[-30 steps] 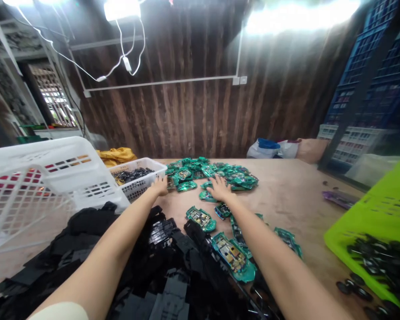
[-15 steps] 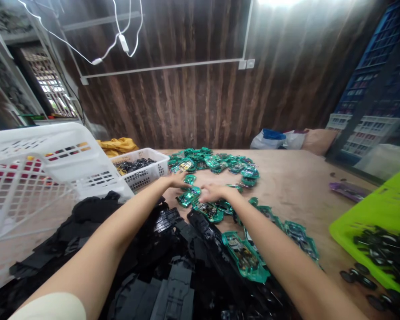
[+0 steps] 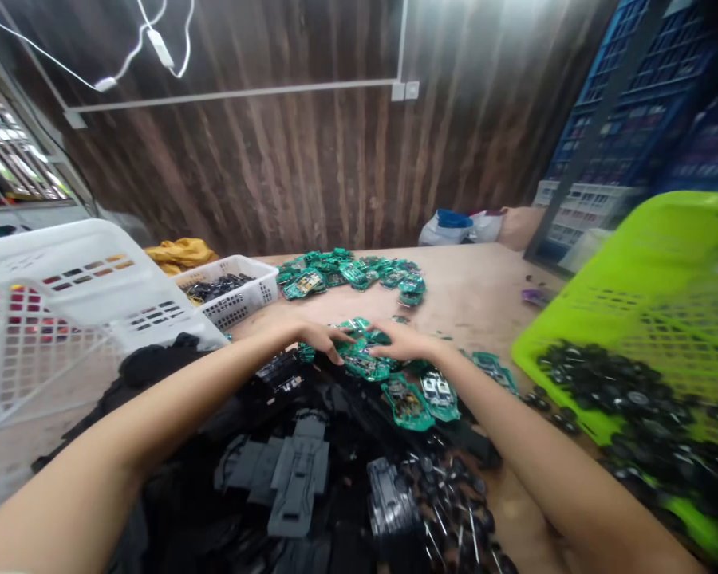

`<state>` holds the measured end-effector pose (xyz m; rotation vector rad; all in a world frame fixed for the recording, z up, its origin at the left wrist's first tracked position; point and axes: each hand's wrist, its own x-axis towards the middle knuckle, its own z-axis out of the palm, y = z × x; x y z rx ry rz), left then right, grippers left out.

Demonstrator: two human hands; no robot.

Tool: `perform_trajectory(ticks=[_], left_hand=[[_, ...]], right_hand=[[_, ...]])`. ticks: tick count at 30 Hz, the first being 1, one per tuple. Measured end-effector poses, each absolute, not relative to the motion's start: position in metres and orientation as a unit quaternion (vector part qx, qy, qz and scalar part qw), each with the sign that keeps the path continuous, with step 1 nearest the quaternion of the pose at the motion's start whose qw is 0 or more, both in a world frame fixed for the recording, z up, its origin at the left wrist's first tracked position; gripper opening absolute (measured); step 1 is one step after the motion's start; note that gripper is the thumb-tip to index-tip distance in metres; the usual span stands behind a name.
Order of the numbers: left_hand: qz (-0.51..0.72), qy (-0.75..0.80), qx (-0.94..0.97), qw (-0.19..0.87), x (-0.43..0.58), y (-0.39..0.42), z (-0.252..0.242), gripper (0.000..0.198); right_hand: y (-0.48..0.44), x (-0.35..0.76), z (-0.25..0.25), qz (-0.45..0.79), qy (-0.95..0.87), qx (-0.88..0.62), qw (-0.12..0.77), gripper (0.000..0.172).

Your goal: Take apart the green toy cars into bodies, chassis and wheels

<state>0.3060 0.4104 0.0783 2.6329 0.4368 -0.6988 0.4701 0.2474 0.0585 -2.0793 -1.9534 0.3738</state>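
Both my hands reach over a cluster of translucent green toy car bodies in the middle of the table. My left hand lies at the cluster's left side with its fingers stretched out over it. On the other side, my right hand has its fingers apart, the tips at the green pieces. Neither hand has visibly closed on a piece. Nearer to me spreads a heap of black and dark grey plastic car bases. Wheels on metal axles lie to the right of it.
More green car bodies form a curved pile farther back. At left stand a large white basket and a small white basket of black parts. A lime-green basket with black wheels is tipped at right.
My view has turned right and down, showing more of the lime-green basket and the axles. My hands now bracket the near green car bodies, which sit bunched closer together.
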Motion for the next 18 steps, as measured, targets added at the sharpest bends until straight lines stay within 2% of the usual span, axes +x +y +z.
perform_trajectory(ticks=[2, 6, 10, 15, 18], left_hand=[[-0.246, 0.152, 0.942, 0.169, 0.303, 0.395, 0.086, 0.082], [-0.227, 0.152, 0.951, 0.146, 0.293, 0.364, 0.09, 0.074], [-0.195, 0.179, 0.957, 0.121, 0.284, 0.325, 0.09, 0.055], [-0.124, 0.252, 0.956, 0.084, 0.27, 0.241, 0.104, 0.04], [-0.073, 0.29, 0.951, 0.073, 0.254, 0.162, 0.1, 0.04]], right_hand=[[0.216, 0.46, 0.063, 0.141, -0.662, -0.727, 0.116, 0.035], [0.163, 0.435, 0.055, 0.157, -0.642, -0.745, 0.087, 0.029], [0.139, 0.423, 0.044, 0.145, -0.599, -0.779, 0.114, 0.029], [0.131, 0.421, 0.037, 0.153, -0.555, -0.804, 0.149, 0.041], [0.128, 0.413, 0.036, 0.162, -0.526, -0.816, 0.176, 0.033]])
